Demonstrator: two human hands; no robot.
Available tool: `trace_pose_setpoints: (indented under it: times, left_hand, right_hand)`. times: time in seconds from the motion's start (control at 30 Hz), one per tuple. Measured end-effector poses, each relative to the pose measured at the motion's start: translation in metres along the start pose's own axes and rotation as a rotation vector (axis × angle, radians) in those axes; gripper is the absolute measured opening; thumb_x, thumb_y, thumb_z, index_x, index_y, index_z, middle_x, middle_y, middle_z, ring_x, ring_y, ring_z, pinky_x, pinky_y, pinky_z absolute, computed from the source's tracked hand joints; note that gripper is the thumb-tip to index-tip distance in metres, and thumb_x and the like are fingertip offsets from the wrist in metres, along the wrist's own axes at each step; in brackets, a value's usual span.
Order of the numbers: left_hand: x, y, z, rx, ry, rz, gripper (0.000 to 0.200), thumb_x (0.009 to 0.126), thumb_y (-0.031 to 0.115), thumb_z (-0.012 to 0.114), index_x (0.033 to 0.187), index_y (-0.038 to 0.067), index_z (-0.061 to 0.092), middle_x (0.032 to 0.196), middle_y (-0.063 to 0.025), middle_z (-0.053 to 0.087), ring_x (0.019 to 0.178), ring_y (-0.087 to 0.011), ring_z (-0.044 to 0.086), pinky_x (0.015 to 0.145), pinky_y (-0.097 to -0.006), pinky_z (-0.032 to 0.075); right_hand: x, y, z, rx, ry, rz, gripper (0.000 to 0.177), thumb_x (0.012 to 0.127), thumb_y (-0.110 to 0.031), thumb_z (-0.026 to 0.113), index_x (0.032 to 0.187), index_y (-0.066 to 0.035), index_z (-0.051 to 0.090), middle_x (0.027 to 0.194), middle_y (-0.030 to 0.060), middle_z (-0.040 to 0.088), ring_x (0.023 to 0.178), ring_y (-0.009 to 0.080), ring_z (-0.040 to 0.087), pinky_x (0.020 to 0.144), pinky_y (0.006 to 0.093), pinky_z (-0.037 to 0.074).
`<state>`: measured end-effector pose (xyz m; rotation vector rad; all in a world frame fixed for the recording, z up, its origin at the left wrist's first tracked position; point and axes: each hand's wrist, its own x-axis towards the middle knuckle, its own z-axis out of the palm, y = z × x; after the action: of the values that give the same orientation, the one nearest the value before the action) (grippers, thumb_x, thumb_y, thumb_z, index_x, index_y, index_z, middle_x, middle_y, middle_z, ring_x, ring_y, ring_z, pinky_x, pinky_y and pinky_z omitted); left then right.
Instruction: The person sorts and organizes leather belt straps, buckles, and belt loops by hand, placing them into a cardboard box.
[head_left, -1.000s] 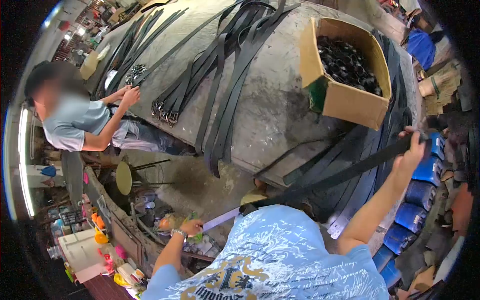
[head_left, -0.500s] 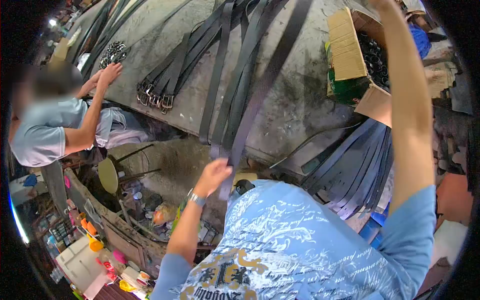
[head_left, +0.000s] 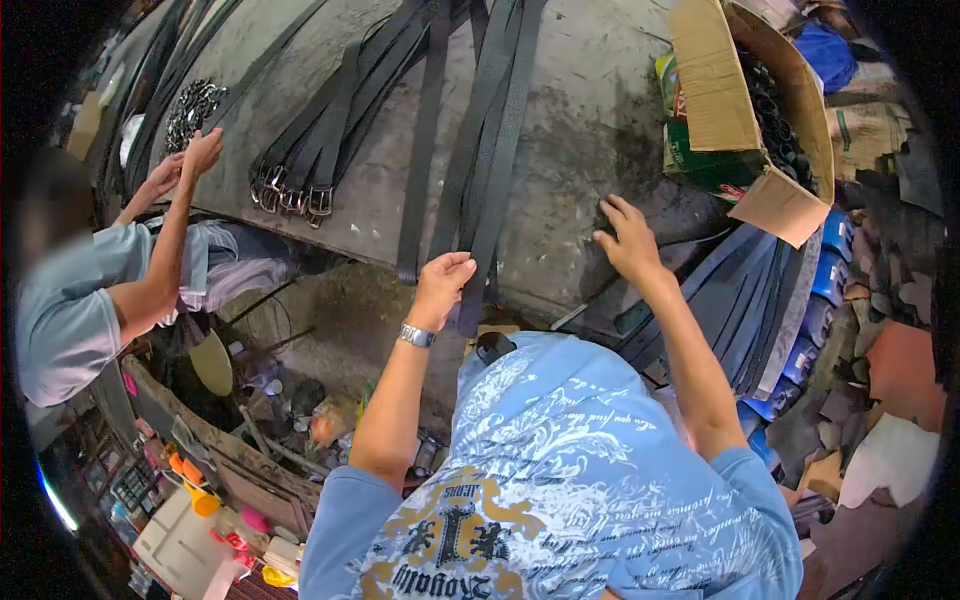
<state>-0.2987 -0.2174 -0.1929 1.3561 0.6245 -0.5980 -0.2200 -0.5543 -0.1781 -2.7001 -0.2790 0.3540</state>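
My left hand point(head_left: 442, 288) is pinched at the table's front edge, closed on the end of a black strap point(head_left: 505, 190) that runs away across the table. More black straps lie beside it, reaching to the far side. Over the table to the right is my right hand point(head_left: 628, 238), fingers spread and holding nothing. A bundle of straps with metal buckles point(head_left: 292, 196) lies left of my left hand. Right of my right hand, another bundle of dark straps point(head_left: 735, 295) hangs over the table edge.
An open cardboard box point(head_left: 715, 95) of black rings stands at the table's right. At the left, a co-worker point(head_left: 80, 300) holds a strap near a heap of metal buckles point(head_left: 195, 112). A round stool point(head_left: 211, 362) and clutter are below the grey table point(head_left: 590, 120).
My right hand has come down from the upper right to over the table, fingers now spread. The strap beside my left hand has settled flatter on the others. The view has shifted slightly.
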Motion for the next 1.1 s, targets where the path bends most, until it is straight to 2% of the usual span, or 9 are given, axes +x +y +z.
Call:
trace_pose_setpoints:
  times: [0.07, 0.33, 0.67, 0.73, 0.77, 0.87, 0.97, 1.03, 1.1]
  left_hand:
    - [-0.005, 0.007, 0.003, -0.046, -0.015, -0.021, 0.039, 0.093, 0.021, 0.066, 0.124, -0.001, 0.056, 0.096, -0.0033, 0.069, 0.069, -0.0033, 0.058, 0.05, -0.0178, 0.036]
    - [-0.007, 0.014, 0.005, -0.073, -0.006, -0.064, 0.04, 0.093, 0.019, 0.066, 0.126, -0.001, 0.055, 0.077, 0.0045, 0.057, 0.057, -0.003, 0.046, 0.048, -0.0186, 0.037]
    - [-0.004, 0.016, -0.001, -0.065, -0.046, -0.092, 0.038, 0.089, 0.018, 0.071, 0.119, -0.001, 0.058, 0.077, 0.0047, 0.052, 0.061, -0.004, 0.046, 0.048, -0.02, 0.038]
    - [-0.002, 0.005, -0.009, -0.095, -0.095, -0.088, 0.035, 0.087, 0.023, 0.074, 0.117, 0.009, 0.062, 0.085, 0.0066, 0.06, 0.067, -0.0037, 0.051, 0.057, -0.0212, 0.043]
    - [-0.003, 0.002, -0.011, -0.095, -0.103, -0.102, 0.034, 0.087, 0.023, 0.073, 0.116, 0.009, 0.062, 0.086, 0.0068, 0.06, 0.07, -0.0031, 0.052, 0.057, -0.021, 0.043]
    - [-0.023, 0.015, -0.011, 0.058, -0.158, -0.196, 0.022, 0.088, 0.026, 0.073, 0.103, 0.014, 0.062, 0.082, 0.0079, 0.057, 0.071, -0.003, 0.053, 0.059, -0.0213, 0.044]
    - [-0.029, 0.006, -0.016, 0.196, -0.269, -0.178, 0.022, 0.09, 0.027, 0.072, 0.082, 0.017, 0.053, 0.074, 0.0111, 0.047, 0.064, -0.0009, 0.044, 0.055, -0.0204, 0.04]
    - [-0.026, 0.004, -0.019, 0.22, -0.299, -0.188, 0.025, 0.088, 0.032, 0.073, 0.086, 0.017, 0.053, 0.075, 0.0109, 0.047, 0.067, -0.0018, 0.045, 0.057, -0.0223, 0.042]
    - [-0.02, 0.009, -0.019, 0.273, -0.325, -0.178, 0.029, 0.087, 0.035, 0.074, 0.087, 0.015, 0.052, 0.074, 0.0102, 0.044, 0.066, -0.0026, 0.044, 0.058, -0.023, 0.043]
  right_hand:
    - [-0.007, -0.004, 0.002, -0.03, 0.022, -0.031, 0.064, 0.081, -0.024, 0.071, 0.137, -0.005, 0.047, 0.145, 0.0167, 0.043, 0.131, 0.0341, 0.043, 0.104, 0.0466, 0.041]
    - [-0.015, -0.027, 0.003, -0.124, 0.067, 0.026, 0.071, 0.077, -0.022, 0.074, 0.138, -0.004, 0.044, 0.149, 0.014, 0.037, 0.135, 0.0331, 0.037, 0.103, 0.0497, 0.04]
    - [-0.019, -0.028, 0.004, -0.083, 0.025, 0.084, 0.072, 0.08, -0.022, 0.072, 0.142, -0.008, 0.039, 0.151, 0.0138, 0.034, 0.137, 0.0331, 0.035, 0.107, 0.05, 0.036]
    - [-0.018, -0.027, -0.002, 0.042, -0.032, 0.115, 0.07, 0.081, -0.021, 0.071, 0.142, -0.008, 0.04, 0.151, 0.0149, 0.034, 0.137, 0.035, 0.036, 0.108, 0.0486, 0.035]
    - [-0.021, -0.04, -0.022, 0.195, 0.079, 0.094, 0.066, 0.082, -0.019, 0.07, 0.141, -0.009, 0.043, 0.148, 0.0168, 0.038, 0.132, 0.0361, 0.042, 0.107, 0.0454, 0.038]
    - [-0.02, -0.071, -0.139, 0.157, 0.391, -0.158, 0.054, 0.077, -0.008, 0.073, 0.128, -0.006, 0.056, 0.126, 0.0171, 0.06, 0.116, 0.0343, 0.057, 0.1, 0.0427, 0.045]
    - [-0.005, -0.031, -0.222, 0.192, 0.736, -0.005, 0.044, 0.078, 0.001, 0.07, 0.121, -0.006, 0.062, 0.112, 0.0152, 0.065, 0.104, 0.0313, 0.062, 0.091, 0.039, 0.05]
    - [0.013, 0.013, -0.267, 0.01, 0.807, 0.123, 0.041, 0.084, -0.005, 0.068, 0.124, -0.007, 0.06, 0.107, 0.0131, 0.065, 0.093, 0.0257, 0.064, 0.081, 0.0358, 0.051]
    - [0.039, 0.076, -0.281, -0.233, 0.768, 0.154, 0.047, 0.082, -0.014, 0.071, 0.128, -0.011, 0.058, 0.111, 0.0128, 0.064, 0.103, 0.0307, 0.061, 0.089, 0.0419, 0.049]
